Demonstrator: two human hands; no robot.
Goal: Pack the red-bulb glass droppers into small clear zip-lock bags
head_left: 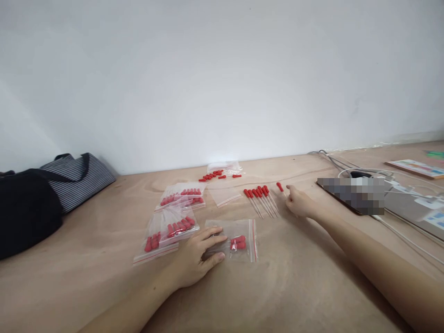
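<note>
My left hand (203,256) lies with fingers spread on a clear zip bag (250,231) that has a red seal line and red rubber bulbs (237,243) inside. To the right, my right hand (299,201) has its fingers curled around the thin clear tube of a red-bulbed dropper (280,187); its lower end is hidden. Left of that hand, several droppers (258,192) lie side by side, bulbs pointing away from me. Beside my left hand is a filled zip bag (178,226) of red-bulbed droppers, overlapping another.
Farther back are more filled bags (187,192), a flat zip bag (225,194), and loose red bulbs (211,175) near thin clear tubes (232,169). A striped bag (83,178) sits at left. A phone-like device (354,196), white cables (409,238) and a colourful board (416,167) are at right.
</note>
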